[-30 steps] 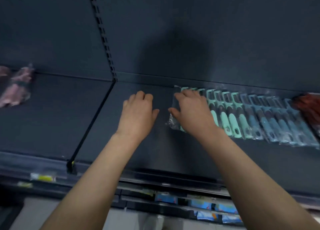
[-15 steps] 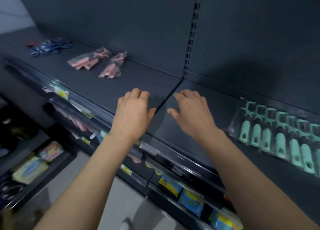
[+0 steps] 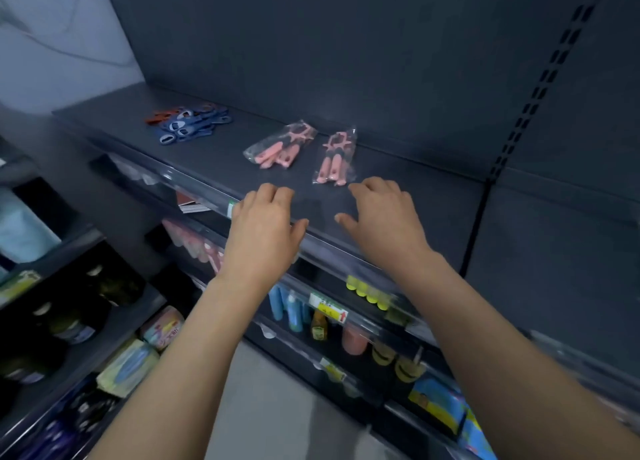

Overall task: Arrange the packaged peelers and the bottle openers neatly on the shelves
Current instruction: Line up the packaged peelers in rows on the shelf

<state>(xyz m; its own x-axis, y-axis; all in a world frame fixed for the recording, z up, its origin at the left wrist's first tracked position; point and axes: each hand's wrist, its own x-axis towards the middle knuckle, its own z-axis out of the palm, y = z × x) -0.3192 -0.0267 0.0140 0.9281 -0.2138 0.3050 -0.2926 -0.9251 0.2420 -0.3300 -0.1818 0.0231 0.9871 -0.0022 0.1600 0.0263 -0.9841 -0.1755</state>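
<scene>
Two clear packs of pink peelers lie on the dark top shelf: one pack just beyond my right hand, the other pack to its left, lying askew. A loose heap of blue and red bottle openers sits farther left on the same shelf. My left hand hovers over the shelf's front edge, fingers curled down, holding nothing. My right hand is spread above the shelf, its fingertips close to the nearer peeler pack, also holding nothing.
Lower shelves below the front rail hold bottles, tubes and price tags. A second rack at the left carries dark bottles and packets. A slotted upright and a shelf seam divide the back panel at the right.
The view has swung left, away from the row of green and blue peelers, which is out of sight now. Both hands moved left along the shelf and now sit near the pink peeler packs.
</scene>
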